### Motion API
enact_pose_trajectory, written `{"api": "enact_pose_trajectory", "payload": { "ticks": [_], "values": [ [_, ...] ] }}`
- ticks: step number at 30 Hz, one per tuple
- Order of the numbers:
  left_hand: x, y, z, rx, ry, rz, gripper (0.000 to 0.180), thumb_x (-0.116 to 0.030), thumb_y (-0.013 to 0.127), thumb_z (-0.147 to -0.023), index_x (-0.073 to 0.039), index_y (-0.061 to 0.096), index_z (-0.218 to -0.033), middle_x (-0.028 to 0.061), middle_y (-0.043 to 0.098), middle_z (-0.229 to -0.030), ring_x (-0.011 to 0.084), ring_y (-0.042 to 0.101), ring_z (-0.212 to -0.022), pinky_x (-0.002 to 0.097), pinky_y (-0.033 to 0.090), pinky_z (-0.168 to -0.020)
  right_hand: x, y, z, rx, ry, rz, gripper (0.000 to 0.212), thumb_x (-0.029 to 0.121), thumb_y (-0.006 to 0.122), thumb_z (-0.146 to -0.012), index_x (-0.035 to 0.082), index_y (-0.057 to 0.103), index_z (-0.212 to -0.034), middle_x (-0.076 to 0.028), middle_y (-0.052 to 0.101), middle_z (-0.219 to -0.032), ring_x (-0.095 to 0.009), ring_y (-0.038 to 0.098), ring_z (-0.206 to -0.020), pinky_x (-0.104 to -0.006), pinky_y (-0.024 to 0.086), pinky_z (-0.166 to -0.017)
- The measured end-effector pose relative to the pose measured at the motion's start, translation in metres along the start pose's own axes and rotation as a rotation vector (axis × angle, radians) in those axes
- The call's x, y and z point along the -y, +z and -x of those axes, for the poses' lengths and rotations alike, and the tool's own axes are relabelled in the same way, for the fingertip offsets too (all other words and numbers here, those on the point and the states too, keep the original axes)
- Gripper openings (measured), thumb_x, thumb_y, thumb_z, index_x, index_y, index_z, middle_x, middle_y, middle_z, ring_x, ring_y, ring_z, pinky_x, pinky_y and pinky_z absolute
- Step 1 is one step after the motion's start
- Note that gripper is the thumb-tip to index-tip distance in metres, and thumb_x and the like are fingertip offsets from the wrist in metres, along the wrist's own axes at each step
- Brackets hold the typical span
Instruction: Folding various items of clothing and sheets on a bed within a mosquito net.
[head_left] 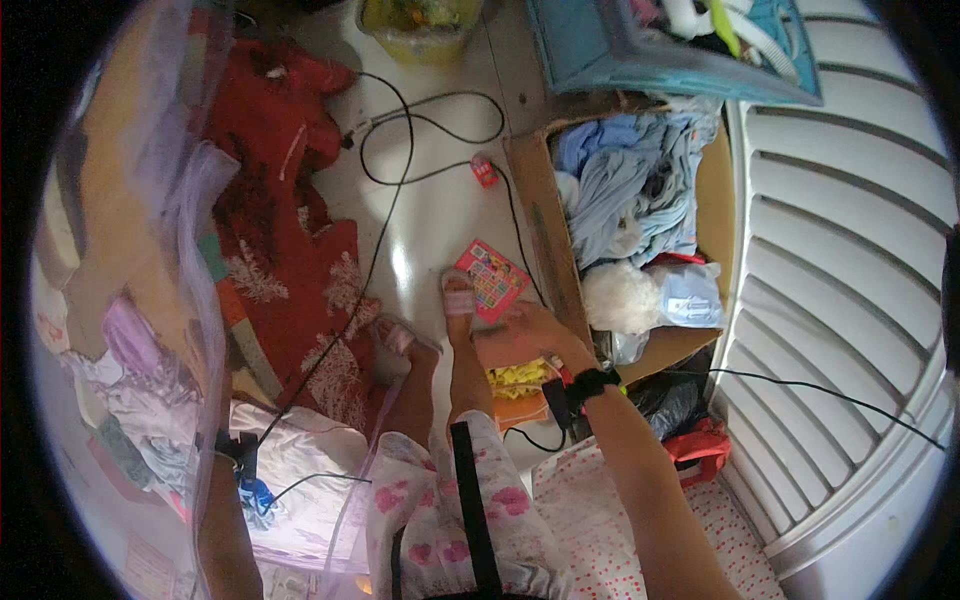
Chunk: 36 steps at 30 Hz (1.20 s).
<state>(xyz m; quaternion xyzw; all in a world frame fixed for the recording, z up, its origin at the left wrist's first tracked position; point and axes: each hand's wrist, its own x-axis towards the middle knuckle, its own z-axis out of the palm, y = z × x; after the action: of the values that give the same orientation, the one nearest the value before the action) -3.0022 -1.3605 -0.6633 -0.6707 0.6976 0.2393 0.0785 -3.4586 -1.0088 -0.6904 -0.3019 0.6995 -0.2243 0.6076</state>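
My right hand reaches down over the floor, a little blurred, with its fingers stretched out and nothing visible in them. Just beyond it, a pink printed card lies flat beside my foot in a pink sandal. Yellow and orange packets are partly hidden below the same hand. My left forearm, with a black wristband, comes up at the lower left beside sheer purple netting. The fingers of that hand are not distinguishable there.
A cardboard box of clothes and a white plush toy stands right, under a blue bin. A black cable loops across the floor near a small red object. Red patterned fabric lies left; a yellow tub stands far.
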Motion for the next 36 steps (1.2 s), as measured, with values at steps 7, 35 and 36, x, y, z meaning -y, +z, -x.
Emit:
{"api": "enact_pose_trajectory", "payload": {
  "ticks": [7,35,36],
  "values": [
    [0.111,0.027,-0.030,0.155,-0.105,0.137,0.058,-0.034,0.048,-0.087,0.000,0.029,-0.131,0.0243,0.046,-0.119,0.0307,0.043,-0.112,0.0339,0.033,-0.095,-0.132,0.050,-0.104,-0.217,0.330,0.073,0.031,0.021,0.053,-0.084,-0.002,0.053,-0.104,-0.018,0.061,-0.089,-0.025,0.058,-0.080,-0.0350,0.046,-0.069],
    [0.029,0.043,0.010,-0.321,-0.172,0.182,0.055,-0.039,0.031,-0.092,0.005,0.034,-0.127,0.0210,0.043,-0.123,0.0330,0.046,-0.105,0.0374,0.036,-0.092,-0.196,0.067,-0.204,-0.239,0.377,0.446,0.024,0.028,0.059,-0.075,0.008,0.057,-0.089,-0.013,0.056,-0.094,-0.030,0.056,-0.087,-0.0420,0.047,-0.070],
    [0.039,0.042,0.010,-0.291,-0.140,0.185,0.055,-0.038,0.032,-0.092,0.004,0.034,-0.127,0.0207,0.043,-0.123,0.0326,0.046,-0.105,0.0374,0.036,-0.092,-0.183,0.072,-0.195,-0.197,0.233,0.875,0.017,0.021,0.057,-0.075,0.007,0.056,-0.085,-0.013,0.056,-0.088,-0.030,0.059,-0.072,-0.0400,0.048,-0.060]
  ]
}}
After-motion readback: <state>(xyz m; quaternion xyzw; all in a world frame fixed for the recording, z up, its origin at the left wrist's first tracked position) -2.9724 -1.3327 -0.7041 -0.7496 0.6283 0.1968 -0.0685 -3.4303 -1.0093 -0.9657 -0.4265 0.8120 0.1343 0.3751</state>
